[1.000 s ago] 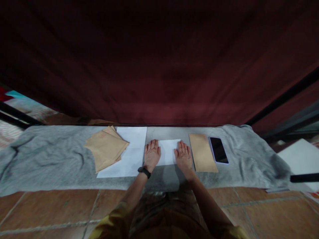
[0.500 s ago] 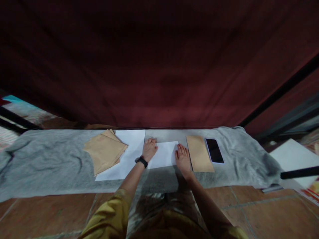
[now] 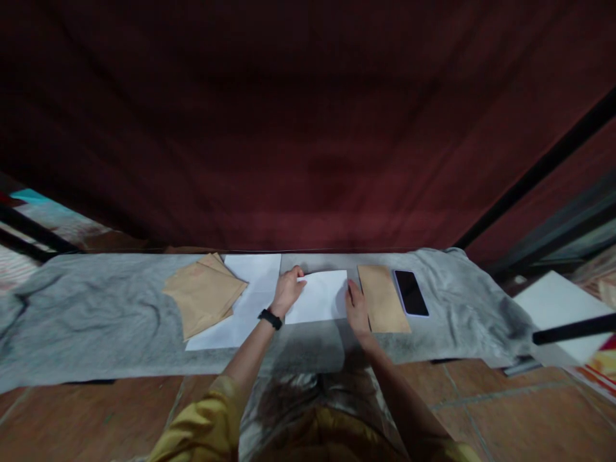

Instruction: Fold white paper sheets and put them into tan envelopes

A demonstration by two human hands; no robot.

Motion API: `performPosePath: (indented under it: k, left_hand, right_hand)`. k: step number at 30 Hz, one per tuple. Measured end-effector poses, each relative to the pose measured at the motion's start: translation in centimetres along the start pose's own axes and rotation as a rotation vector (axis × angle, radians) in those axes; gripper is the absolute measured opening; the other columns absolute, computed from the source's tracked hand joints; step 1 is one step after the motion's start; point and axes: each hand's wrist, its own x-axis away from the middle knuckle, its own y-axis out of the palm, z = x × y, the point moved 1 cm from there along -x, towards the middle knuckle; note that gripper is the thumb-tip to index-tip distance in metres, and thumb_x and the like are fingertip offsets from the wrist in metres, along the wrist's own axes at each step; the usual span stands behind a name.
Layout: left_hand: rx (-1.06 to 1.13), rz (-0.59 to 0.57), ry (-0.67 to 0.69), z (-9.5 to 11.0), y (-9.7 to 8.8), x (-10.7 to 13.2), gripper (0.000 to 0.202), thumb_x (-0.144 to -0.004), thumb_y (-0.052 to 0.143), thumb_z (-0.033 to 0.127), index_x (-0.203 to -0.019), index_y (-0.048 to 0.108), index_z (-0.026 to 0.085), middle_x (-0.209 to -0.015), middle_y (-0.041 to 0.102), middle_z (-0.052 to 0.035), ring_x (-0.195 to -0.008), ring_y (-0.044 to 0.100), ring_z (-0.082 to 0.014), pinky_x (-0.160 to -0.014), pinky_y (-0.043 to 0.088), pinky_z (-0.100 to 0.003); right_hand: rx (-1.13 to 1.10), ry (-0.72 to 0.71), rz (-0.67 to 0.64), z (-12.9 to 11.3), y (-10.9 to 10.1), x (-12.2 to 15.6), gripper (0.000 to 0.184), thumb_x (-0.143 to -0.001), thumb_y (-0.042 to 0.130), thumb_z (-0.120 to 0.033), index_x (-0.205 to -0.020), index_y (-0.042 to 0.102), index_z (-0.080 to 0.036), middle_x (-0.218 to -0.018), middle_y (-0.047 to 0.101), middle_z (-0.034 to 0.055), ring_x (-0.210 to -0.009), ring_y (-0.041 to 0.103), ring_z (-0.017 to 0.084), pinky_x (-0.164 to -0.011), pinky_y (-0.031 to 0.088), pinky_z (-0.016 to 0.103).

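Observation:
A folded sheet of white paper (image 3: 316, 298) lies crosswise in front of me, its top edge slightly raised. My left hand (image 3: 289, 290), with a dark watch on the wrist, is closed on the paper's left edge. At the right edge, my right hand (image 3: 356, 308) has its fingers curled and grips the paper there. Flat white sheets (image 3: 257, 273) lie to the left, partly covered by a fanned pile of brown envelopes (image 3: 205, 298). Just right of my right hand is a single brown envelope (image 3: 384, 298).
A phone (image 3: 410, 292) lies right of the single envelope. Grey cloth (image 3: 110, 308) covers the long narrow surface, with a dark red curtain (image 3: 308, 160) behind it. On the far right, a white board (image 3: 568, 308) sits behind a black bar (image 3: 575, 329). The floor is tiled (image 3: 96, 417).
Both hands have gone from lying flat on the folded paper to curled fingers at its two side edges. The paper's top edge has lifted a little.

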Motion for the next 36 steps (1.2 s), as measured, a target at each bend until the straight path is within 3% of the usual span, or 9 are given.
performPosePath:
  k: [3,6,9,11,15,21,26,32,36]
  left_hand:
    - [0.02,0.117,0.065,1.0,-1.2,2.7,0.018,-0.095,0.058,0.021,-0.112,0.062,0.023,-0.11,0.07,-0.0049,-0.105,0.064,-0.0215,-0.096,0.046,-0.033]
    - [0.014,0.286,0.418,1.4,-1.2,7.1,0.016,-0.1,0.05,0.02,-0.106,0.065,0.024,-0.103,0.071,-0.0049,-0.103,0.063,-0.0227,-0.098,0.046,-0.039]
    - [-0.003,0.373,0.672,0.9,-0.2,11.7,0.021,-0.1,0.047,0.014,-0.106,0.065,0.023,-0.107,0.073,-0.0049,-0.107,0.063,-0.0221,-0.103,0.042,-0.042]
    - [-0.008,0.429,0.685,0.6,0.1,13.4,0.021,-0.1,0.048,0.012,-0.107,0.065,0.022,-0.108,0.073,-0.0054,-0.108,0.063,-0.0218,-0.1,0.043,-0.041]
    - [0.03,0.525,0.583,0.7,-1.4,12.8,0.017,-0.101,0.05,0.015,-0.1,0.065,0.021,-0.101,0.074,-0.0049,-0.103,0.065,-0.021,-0.089,0.043,-0.037]
    - [0.032,0.709,0.578,1.7,-3.6,10.1,0.013,-0.1,0.053,0.017,-0.095,0.064,0.021,-0.098,0.075,-0.0062,-0.097,0.066,-0.0204,-0.086,0.042,-0.036]
    - [-0.016,0.685,0.578,0.7,-0.3,13.2,0.014,-0.099,0.053,0.013,-0.096,0.064,0.02,-0.099,0.076,-0.0068,-0.09,0.066,-0.0196,-0.08,0.043,-0.034]
    - [-0.107,0.397,0.599,-3.3,3.8,19.0,0.025,-0.097,0.046,0.008,-0.095,0.067,0.021,-0.108,0.075,-0.0083,-0.103,0.066,-0.0221,-0.091,0.047,-0.038]
    - [-0.197,0.288,0.558,-3.9,4.9,19.2,0.028,-0.095,0.046,0.004,-0.1,0.068,0.02,-0.111,0.074,-0.0085,-0.104,0.065,-0.0228,-0.092,0.047,-0.038]
  right_hand:
    - [-0.03,0.057,0.051,0.2,-1.2,0.0,0.061,-0.106,0.021,-0.041,-0.148,0.05,-0.008,-0.142,0.061,0.0196,-0.129,0.059,0.027,-0.107,0.048,0.041]
    - [-0.129,0.11,0.125,-0.1,-3.2,0.6,0.059,-0.105,0.023,-0.04,-0.151,0.044,-0.012,-0.147,0.057,0.0181,-0.133,0.056,0.025,-0.11,0.046,0.043]
    - [-0.354,0.16,0.22,-1.0,-5.4,1.5,0.051,-0.101,0.037,-0.04,-0.143,0.054,-0.018,-0.144,0.06,0.0139,-0.131,0.056,0.024,-0.113,0.044,0.044]
    - [-0.428,0.164,0.194,-1.7,-6.3,2.1,0.046,-0.097,0.043,-0.037,-0.136,0.06,-0.02,-0.141,0.062,0.0125,-0.129,0.057,0.023,-0.113,0.043,0.045]
    - [-0.495,0.188,0.097,-2.8,-6.9,2.5,0.042,-0.092,0.047,-0.034,-0.128,0.065,-0.02,-0.134,0.067,0.0123,-0.125,0.06,0.024,-0.111,0.045,0.046]
    - [-0.503,0.235,0.161,-3.6,-7.3,1.7,0.042,-0.091,0.05,-0.041,-0.121,0.069,-0.018,-0.129,0.069,0.0136,-0.119,0.062,0.026,-0.109,0.046,0.049]
    - [-0.516,0.266,0.154,-3.0,-8.5,2.0,0.042,-0.092,0.051,-0.042,-0.123,0.068,-0.019,-0.124,0.07,0.0123,-0.112,0.064,0.025,-0.103,0.05,0.048]
    - [-0.424,0.184,0.012,-2.2,-8.4,3.8,0.037,-0.095,0.048,-0.034,-0.122,0.068,-0.02,-0.124,0.07,0.0112,-0.116,0.064,0.024,-0.104,0.05,0.046]
    - [-0.33,0.097,-0.109,-3.0,-6.5,5.0,0.036,-0.096,0.046,-0.03,-0.125,0.067,-0.023,-0.127,0.07,0.0102,-0.122,0.062,0.024,-0.108,0.049,0.046]
